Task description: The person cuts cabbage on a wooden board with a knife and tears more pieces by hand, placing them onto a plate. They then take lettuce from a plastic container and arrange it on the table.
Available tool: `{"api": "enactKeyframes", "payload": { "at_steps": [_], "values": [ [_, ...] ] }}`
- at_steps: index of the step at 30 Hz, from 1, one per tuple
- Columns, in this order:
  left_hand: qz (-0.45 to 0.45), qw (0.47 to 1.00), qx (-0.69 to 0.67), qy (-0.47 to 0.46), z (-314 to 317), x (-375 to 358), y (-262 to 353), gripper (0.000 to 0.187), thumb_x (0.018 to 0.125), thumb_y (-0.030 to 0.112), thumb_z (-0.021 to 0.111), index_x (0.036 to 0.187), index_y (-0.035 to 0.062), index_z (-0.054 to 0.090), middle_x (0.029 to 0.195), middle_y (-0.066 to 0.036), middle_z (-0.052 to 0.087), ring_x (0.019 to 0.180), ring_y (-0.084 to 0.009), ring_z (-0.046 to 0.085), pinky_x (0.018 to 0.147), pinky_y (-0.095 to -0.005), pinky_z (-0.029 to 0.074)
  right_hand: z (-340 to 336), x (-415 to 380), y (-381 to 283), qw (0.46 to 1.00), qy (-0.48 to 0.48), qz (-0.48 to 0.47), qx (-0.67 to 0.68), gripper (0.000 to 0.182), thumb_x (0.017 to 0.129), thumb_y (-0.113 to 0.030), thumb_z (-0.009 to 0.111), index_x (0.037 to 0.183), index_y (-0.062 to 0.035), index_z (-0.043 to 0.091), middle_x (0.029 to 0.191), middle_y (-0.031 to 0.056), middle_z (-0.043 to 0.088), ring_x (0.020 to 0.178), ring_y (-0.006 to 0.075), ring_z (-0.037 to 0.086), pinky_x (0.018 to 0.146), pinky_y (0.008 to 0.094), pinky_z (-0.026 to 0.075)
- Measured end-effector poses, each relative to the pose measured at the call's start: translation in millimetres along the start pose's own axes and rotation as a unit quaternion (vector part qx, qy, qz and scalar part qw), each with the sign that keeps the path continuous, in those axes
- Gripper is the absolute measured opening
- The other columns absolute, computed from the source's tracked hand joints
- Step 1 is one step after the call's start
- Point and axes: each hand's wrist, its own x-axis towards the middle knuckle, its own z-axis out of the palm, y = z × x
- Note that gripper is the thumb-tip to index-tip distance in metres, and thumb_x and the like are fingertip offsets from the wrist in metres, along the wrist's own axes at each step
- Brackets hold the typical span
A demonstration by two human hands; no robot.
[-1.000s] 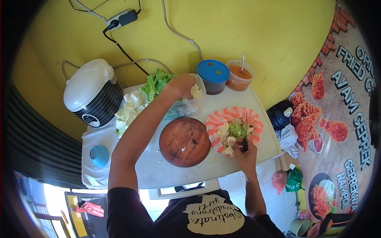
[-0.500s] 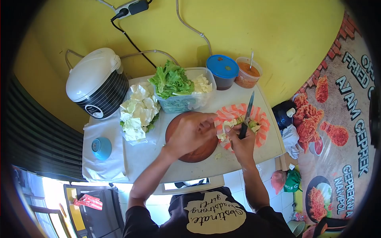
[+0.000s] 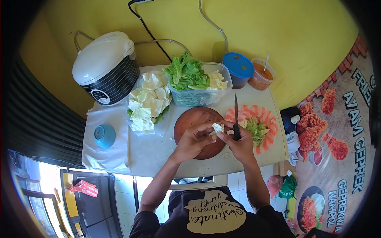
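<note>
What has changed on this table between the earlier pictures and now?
The left hand has drawn back from the plastic container to above the round wooden board, where it now holds a cabbage piece. The right hand has moved left from the striped paper toward it. The knife stays in the right hand; rice cooker and blue bowl stay put.
</note>
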Motion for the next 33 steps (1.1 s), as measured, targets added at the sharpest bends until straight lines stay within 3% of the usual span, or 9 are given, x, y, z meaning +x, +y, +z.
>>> {"api": "enactKeyframes", "payload": {
  "at_steps": [5,7,11,16,18,21,25,29,33],
  "values": [
    [-0.004,0.999,-0.026,0.026,-7.4,-5.5,-10.4,0.037,0.094,0.001,0.066,0.130,0.0014,0.059,0.108,-0.003,0.066,0.098,-0.0078,0.060,0.088,-0.0262,0.050,-0.4,10.5,-2.4,1.000,0.020,-0.024,0.005,0.034,0.086,-0.013,0.079,0.117,-0.0030,0.068,0.074,-0.0079,0.055,0.060,-0.0007,0.043,0.057,0.0159,0.035],
    [-0.007,0.994,-0.012,0.105,-15.1,-10.3,-11.5,0.024,0.095,0.003,0.065,0.119,0.0012,0.062,0.100,-0.002,0.065,0.088,-0.0067,0.060,0.081,-0.0246,0.052,-3.4,24.1,-7.3,0.999,0.031,-0.032,0.007,0.033,0.086,-0.012,0.078,0.116,-0.0027,0.068,0.074,-0.0072,0.057,0.060,-0.0006,0.044,0.057,0.0170,0.037],
    [-0.006,0.988,-0.013,0.155,-24.2,-17.0,0.9,0.014,0.097,0.006,0.064,0.109,0.0005,0.063,0.089,0.000,0.065,0.075,-0.0045,0.058,0.069,-0.0219,0.050,-11.6,77.5,-16.2,0.983,0.108,-0.132,-0.062,0.034,0.086,-0.014,0.078,0.114,0.0006,0.064,0.080,0.0021,0.067,0.066,0.0056,0.056,0.062,0.0235,0.046],
    [0.011,0.987,-0.001,0.161,-30.9,-23.1,-4.4,0.017,0.096,0.009,0.066,0.111,-0.0003,0.063,0.090,-0.001,0.066,0.077,-0.0048,0.059,0.067,-0.0213,0.048,-9.8,139.6,-37.0,0.963,0.106,-0.132,-0.208,0.043,0.086,-0.020,0.077,0.119,0.0040,0.062,0.091,0.0144,0.073,0.076,0.0145,0.068,0.069,0.0279,0.052],
    [0.001,0.984,0.001,0.178,-28.2,-23.8,-2.7,0.019,0.096,0.009,0.067,0.111,-0.0008,0.062,0.091,-0.001,0.067,0.077,-0.0050,0.059,0.067,-0.0214,0.048,-0.9,152.5,-41.5,0.937,0.140,-0.197,-0.254,0.047,0.089,-0.024,0.074,0.123,0.0050,0.061,0.099,0.0184,0.073,0.088,0.0168,0.071,0.077,0.0297,0.053],
    [-0.001,0.985,0.022,0.172,-29.1,-25.4,0.3,0.022,0.095,0.011,0.069,0.113,-0.0014,0.062,0.092,-0.003,0.068,0.078,-0.0052,0.061,0.067,-0.0215,0.048,5.5,157.2,-34.0,0.952,0.131,-0.227,-0.161,0.044,0.094,-0.027,0.070,0.123,0.0054,0.063,0.104,0.0139,0.074,0.092,0.0157,0.068,0.083,0.0293,0.051],
    [-0.013,0.984,0.046,0.173,-28.5,-26.2,2.0,0.024,0.092,0.006,0.070,0.113,-0.0018,0.062,0.094,-0.005,0.070,0.082,-0.0068,0.065,0.069,-0.0207,0.051,13.8,81.6,-51.3,0.968,-0.149,-0.128,-0.155,0.031,0.093,-0.020,0.071,0.115,0.0016,0.069,0.104,0.0106,0.074,0.092,0.0129,0.067,0.083,0.0276,0.051],
    [0.015,0.988,0.047,0.144,-25.3,-19.8,-4.2,0.026,0.091,0.000,0.069,0.116,-0.0025,0.062,0.101,-0.009,0.071,0.089,-0.0096,0.067,0.077,-0.0212,0.054,13.5,53.3,-28.4,0.944,-0.230,-0.174,-0.157,0.029,0.092,-0.024,0.072,0.107,0.0010,0.071,0.086,0.0071,0.073,0.074,0.0109,0.064,0.072,0.0270,0.051],
    [-0.026,0.991,0.026,0.128,-25.9,-18.7,-6.0,0.029,0.092,-0.002,0.067,0.121,-0.0026,0.061,0.105,-0.011,0.071,0.095,-0.0109,0.067,0.084,-0.0226,0.055,4.3,50.2,-19.0,0.972,-0.207,-0.069,-0.084,0.022,0.094,-0.019,0.070,0.099,0.0016,0.071,0.079,0.0010,0.070,0.072,0.0072,0.062,0.068,0.0253,0.049]
  ]
}}
